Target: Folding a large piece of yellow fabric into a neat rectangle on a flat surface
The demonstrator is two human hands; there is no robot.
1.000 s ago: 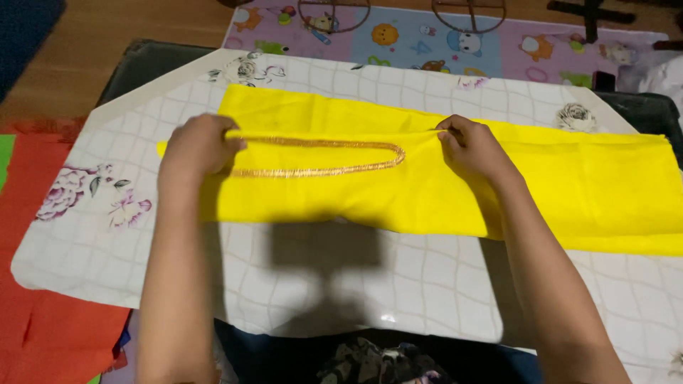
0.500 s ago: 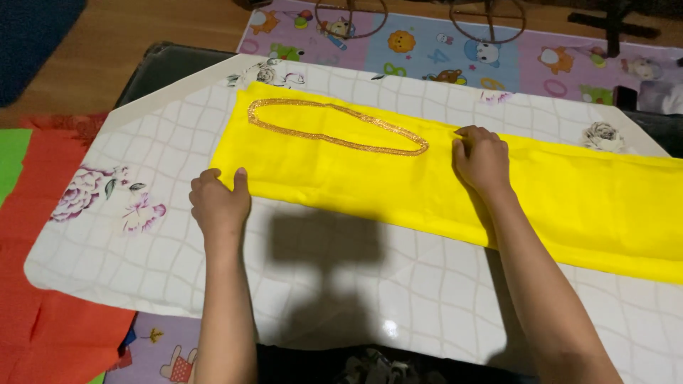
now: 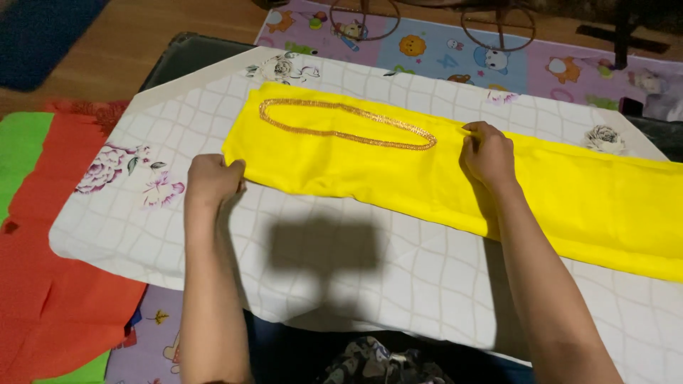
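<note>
A long folded yellow cloth (image 3: 370,167) lies across a white checked sheet (image 3: 356,284) with flower prints. A gold braided loop (image 3: 341,122) is sewn on its left part. My left hand (image 3: 212,178) pinches the cloth's near left corner, fingers closed on the edge. My right hand (image 3: 487,153) grips the cloth near its far edge, just right of the gold loop, bunching a small fold.
Orange fabric (image 3: 50,284) over a green piece (image 3: 18,149) lies to the left. A colourful cartoon play mat (image 3: 441,50) covers the floor beyond, with metal wire frames (image 3: 498,21) on it. A dark mat (image 3: 178,60) shows under the sheet's far left corner.
My left hand moved from the gold loop down to the cloth's near left corner. The loop now lies flat on top. My right hand stayed near the far edge.
</note>
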